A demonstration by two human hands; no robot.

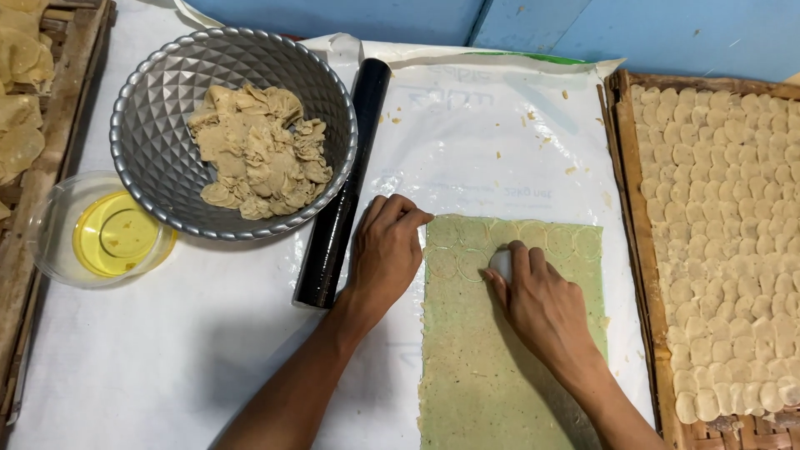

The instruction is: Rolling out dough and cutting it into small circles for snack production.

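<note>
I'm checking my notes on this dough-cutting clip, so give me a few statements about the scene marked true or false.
1. The right hand presses a small white round cutter into the dough sheet. True.
2. The left hand grips the black rolling pin. False: it rests at the sheet's left edge, beside the pin.
3. The metal bowl holds dough scraps. True.
4. The tray on the right is bare. False: it is packed with rows of dough rounds.
5. The small clear bowl holds yellow liquid. True.

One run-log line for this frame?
right hand: presses white round cutter into dough sheet | left hand: rests at sheet's left edge | rolling pin: beside left hand
</note>
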